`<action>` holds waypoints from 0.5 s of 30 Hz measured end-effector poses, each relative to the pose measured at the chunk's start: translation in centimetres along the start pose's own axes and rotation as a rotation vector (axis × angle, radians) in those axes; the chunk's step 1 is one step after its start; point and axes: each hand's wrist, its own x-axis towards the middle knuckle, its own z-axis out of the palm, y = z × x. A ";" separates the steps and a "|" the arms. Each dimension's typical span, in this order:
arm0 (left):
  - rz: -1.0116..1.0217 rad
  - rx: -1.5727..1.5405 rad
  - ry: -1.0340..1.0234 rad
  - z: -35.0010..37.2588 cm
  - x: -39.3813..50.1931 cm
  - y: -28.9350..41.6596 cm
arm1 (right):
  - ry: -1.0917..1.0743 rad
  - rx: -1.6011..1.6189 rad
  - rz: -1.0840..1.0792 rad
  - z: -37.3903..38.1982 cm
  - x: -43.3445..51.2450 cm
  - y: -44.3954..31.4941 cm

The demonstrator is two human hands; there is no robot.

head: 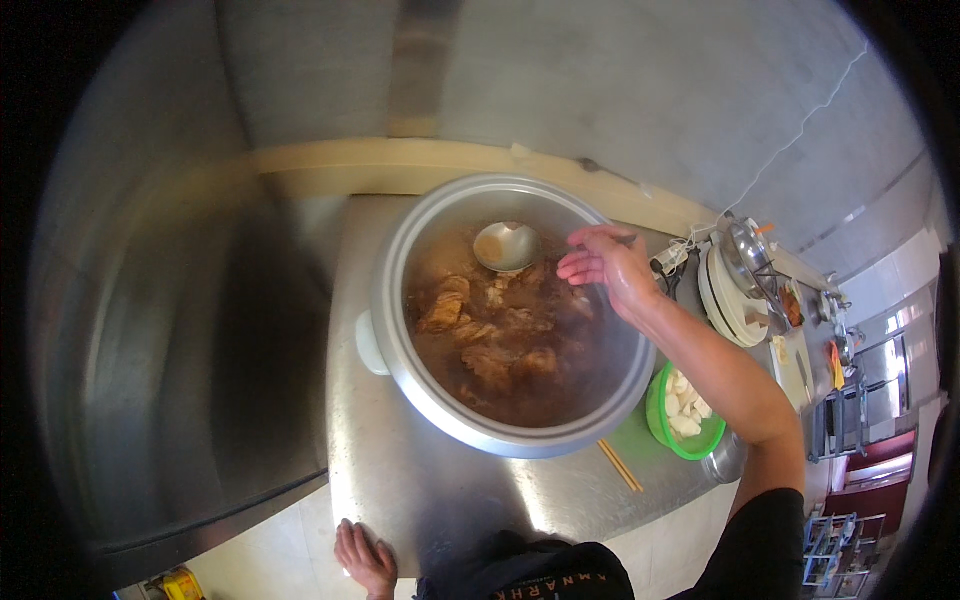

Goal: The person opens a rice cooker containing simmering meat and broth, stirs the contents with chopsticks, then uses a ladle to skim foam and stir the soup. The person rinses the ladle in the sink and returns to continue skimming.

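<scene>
A large round metal pot stands on the steel counter, holding brown broth with chunks of meat. Near its far side a metal ladle lies with its bowl at the surface of the broth. Just right of the ladle, my right hand is over the pot with its fingers stretched leftward; a small dark piece shows by the thumb, and whether it is the ladle's handle I cannot tell. My left hand rests on the counter's near left edge, holding nothing visible.
Right of the pot are a green plastic basket of white chunks, wooden chopsticks and a steel bowl. Farther right stand a round white lid or board, a metal pan, a white board with a knife, and cables.
</scene>
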 end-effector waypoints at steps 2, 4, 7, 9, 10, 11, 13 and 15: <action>0.000 0.000 0.003 0.1 -0.1 -0.2 | -0.010 -0.022 0.020 0.2 0.0 0.0; -0.001 -0.010 -0.014 0.2 -0.1 -0.7 | -0.022 -0.047 0.051 0.4 0.1 -0.1; -0.008 -0.015 -0.028 0.3 -0.3 -1.1 | -0.036 -0.057 0.060 0.6 0.2 0.1; -0.011 -0.017 -0.028 0.5 -0.4 -1.2 | -0.044 -0.058 0.058 0.7 0.2 0.3; -0.011 -0.017 -0.026 0.5 -0.4 -1.2 | -0.049 -0.062 0.061 0.7 0.3 0.3; -0.011 -0.018 -0.025 0.6 -0.4 -1.2 | -0.049 -0.072 0.064 0.8 0.3 0.4; -0.019 -0.024 -0.035 0.6 -0.4 -1.2 | -0.066 -0.074 0.066 0.9 0.4 0.5; -0.022 -0.025 -0.037 0.6 -0.4 -1.2 | -0.074 -0.080 0.074 1.2 0.5 0.5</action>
